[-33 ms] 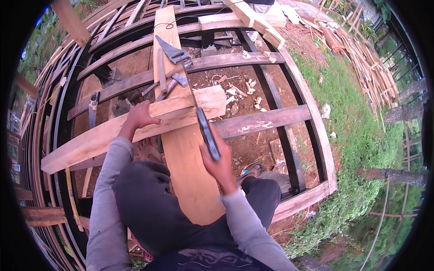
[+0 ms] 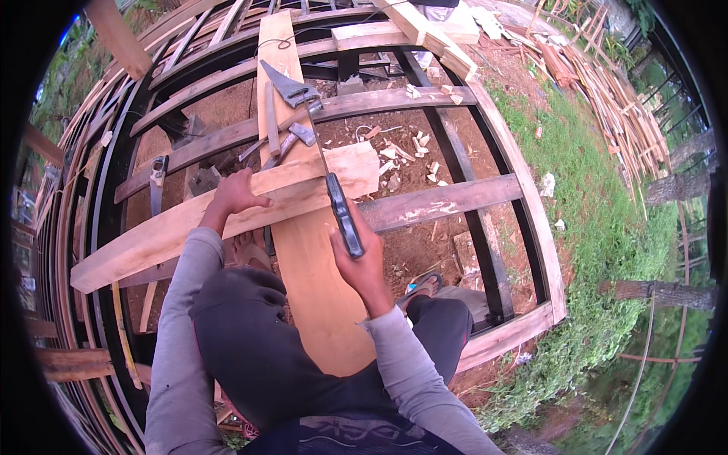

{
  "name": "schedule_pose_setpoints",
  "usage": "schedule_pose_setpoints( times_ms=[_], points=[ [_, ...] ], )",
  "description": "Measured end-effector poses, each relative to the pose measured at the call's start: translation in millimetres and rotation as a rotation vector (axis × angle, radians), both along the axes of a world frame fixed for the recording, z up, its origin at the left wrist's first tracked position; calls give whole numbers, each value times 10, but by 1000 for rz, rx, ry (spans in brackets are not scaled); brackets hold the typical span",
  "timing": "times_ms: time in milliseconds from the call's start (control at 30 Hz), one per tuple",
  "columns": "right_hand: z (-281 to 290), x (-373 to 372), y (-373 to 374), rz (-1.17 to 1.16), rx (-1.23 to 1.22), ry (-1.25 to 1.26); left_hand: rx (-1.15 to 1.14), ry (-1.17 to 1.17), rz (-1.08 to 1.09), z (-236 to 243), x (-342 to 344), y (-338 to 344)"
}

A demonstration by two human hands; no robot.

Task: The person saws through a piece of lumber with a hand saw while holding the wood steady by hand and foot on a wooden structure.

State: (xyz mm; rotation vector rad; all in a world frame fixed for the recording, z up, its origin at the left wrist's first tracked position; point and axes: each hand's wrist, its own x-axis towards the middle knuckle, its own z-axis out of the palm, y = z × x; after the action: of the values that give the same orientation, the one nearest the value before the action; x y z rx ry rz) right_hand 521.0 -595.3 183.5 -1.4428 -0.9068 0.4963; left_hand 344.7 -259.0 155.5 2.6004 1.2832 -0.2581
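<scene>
A thick pale wooden beam (image 2: pixel 152 236) lies slantwise across a wide flat board (image 2: pixel 311 280) in front of me. My left hand (image 2: pixel 236 196) is closed over the beam's upper edge, thumb toward the right. My right hand (image 2: pixel 359 254) grips the dark handle of a handsaw (image 2: pixel 345 215). Its thin blade crosses the beam near the right end, pointing away from me; how deep it sits in the wood I cannot tell. Beyond the beam, a hammer (image 2: pixel 302 135) and a second handsaw (image 2: pixel 292 89) rest on the flat board.
Timber-topped dark frame bars (image 2: pixel 447 201) surround me, with gaps down to soil. Wood offcuts (image 2: pixel 421 144) litter the ground. Another saw (image 2: pixel 157 182) stands at the left. My sandalled foot (image 2: pixel 425 287) is at the right. Grass (image 2: pixel 584 220) and stacked planks (image 2: pixel 607 98) lie farther right.
My right hand and the saw handle have moved slightly away from me, along the blade's line. My left hand and the beam stay in place.
</scene>
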Motion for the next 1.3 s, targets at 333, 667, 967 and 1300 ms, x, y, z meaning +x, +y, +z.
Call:
schedule_pose_setpoints(
  times_ms=[333, 667, 967, 1300],
  points=[
    [176, -484, -1329, 33, -80, -26, 26, 10, -14, 50, -49, 29],
    [-110, -644, -1390, -14, -92, -78, 164, -11, -6, -50, -191, -289],
    [-222, -195, -1061, 27, -131, 50, 227, 10, -40, -96, -94, -325],
    [-334, -187, -965, 49, -128, -12, 150, -313, -67, -354, 1308, -655]
  ],
)
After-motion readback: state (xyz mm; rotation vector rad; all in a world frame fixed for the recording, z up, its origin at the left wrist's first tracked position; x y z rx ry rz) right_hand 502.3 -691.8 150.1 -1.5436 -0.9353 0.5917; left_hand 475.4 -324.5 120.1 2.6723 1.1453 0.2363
